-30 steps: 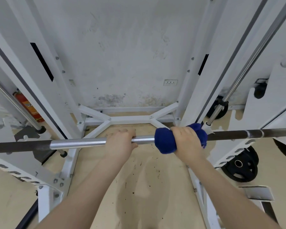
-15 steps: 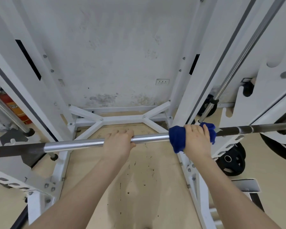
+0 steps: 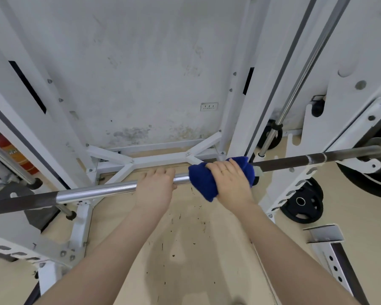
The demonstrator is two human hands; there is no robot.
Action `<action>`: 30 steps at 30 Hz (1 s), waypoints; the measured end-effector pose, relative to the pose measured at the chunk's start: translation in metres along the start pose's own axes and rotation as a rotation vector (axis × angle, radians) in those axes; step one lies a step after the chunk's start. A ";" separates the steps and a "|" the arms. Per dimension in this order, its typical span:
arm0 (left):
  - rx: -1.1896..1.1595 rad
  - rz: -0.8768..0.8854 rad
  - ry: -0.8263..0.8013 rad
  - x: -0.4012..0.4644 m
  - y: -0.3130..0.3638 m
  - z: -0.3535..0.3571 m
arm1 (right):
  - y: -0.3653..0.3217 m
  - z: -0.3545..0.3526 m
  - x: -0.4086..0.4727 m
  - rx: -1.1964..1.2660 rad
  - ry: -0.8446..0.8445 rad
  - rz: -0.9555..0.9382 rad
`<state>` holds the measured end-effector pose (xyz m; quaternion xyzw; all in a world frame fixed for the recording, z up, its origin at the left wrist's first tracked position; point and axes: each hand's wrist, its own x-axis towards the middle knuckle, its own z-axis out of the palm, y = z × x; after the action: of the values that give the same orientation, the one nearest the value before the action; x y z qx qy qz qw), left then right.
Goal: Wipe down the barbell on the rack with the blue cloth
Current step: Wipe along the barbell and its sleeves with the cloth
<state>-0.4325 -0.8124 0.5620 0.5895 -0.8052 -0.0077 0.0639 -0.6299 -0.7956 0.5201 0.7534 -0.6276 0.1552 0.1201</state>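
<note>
**Cloth wrapped on the bar, mid-wipe near the right upright**

The barbell (image 3: pixel 97 191) lies across the white rack (image 3: pixel 244 119), running left to right at about waist level, shiny in its middle stretch and dark toward both ends. The blue cloth (image 3: pixel 204 183) is bunched round the bar just where the polished part gives way to the dark section on the right. The right hand (image 3: pixel 230 181) sits on top of it, fingers curled over and gripping cloth and bar together (a ring shows on one finger). The left hand (image 3: pixel 155 188) is just beside it on bare steel, fingers folded over the far side of the bar, holding it.

From where I stand, the step in hand is the sliding wipe itself. To do it well, I'd say the cloth wants to stay fully wrapped so it touches the underside too, with firm, even pressure and a slight twist as it travels. The left hand's job is to keep the bar from rolling in its hooks. The dark stretch toward the right sleeve looks the likeliest place to need slower passes. Loose weight plates (image 3: pixel 301 202) lie on the floor near the right post, so footing matters when stepping sideways.
</note>
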 end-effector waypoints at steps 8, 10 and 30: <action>-0.039 -0.014 0.069 -0.003 0.001 0.006 | 0.087 -0.030 -0.014 -0.138 -0.154 0.202; -0.027 -0.064 0.056 -0.004 0.005 0.003 | 0.076 -0.028 -0.010 -0.115 -0.192 0.267; -0.127 0.069 0.031 0.027 0.128 0.012 | 0.120 -0.019 -0.016 -0.013 0.064 -0.197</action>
<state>-0.5633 -0.7996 0.5639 0.5562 -0.8219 -0.0474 0.1137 -0.7521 -0.7961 0.5300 0.8054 -0.5472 0.1626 0.1597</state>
